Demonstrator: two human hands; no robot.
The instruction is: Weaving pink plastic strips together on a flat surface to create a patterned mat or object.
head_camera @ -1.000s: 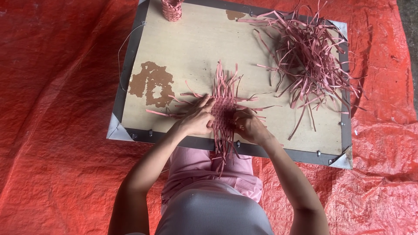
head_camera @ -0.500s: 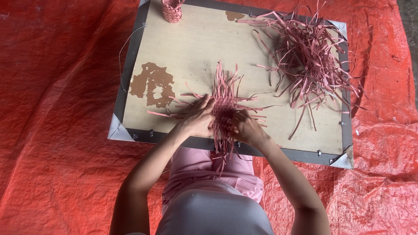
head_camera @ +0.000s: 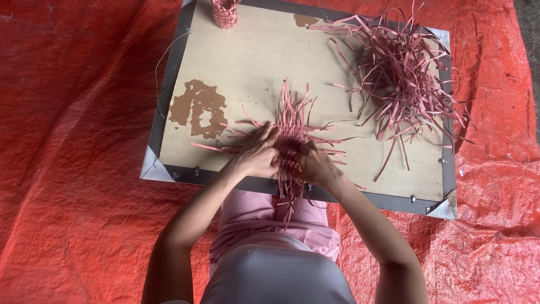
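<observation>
Woven strips (head_camera: 291,138): lying between both hands on the board (head_camera: 253,67).
Left hand (head_camera: 256,155): fingers spread, pressing the weave flat.
Right hand (head_camera: 316,164): fingers curled, pinching strips.
Loose strips (head_camera: 402,79): sitting well beyond the right hand.
Small basket (head_camera: 225,11): standing far beyond the left hand.

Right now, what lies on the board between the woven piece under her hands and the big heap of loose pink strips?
In the head view, bare board, crossed only by stray strip ends, separates the woven mat from the heap of strips.
</observation>
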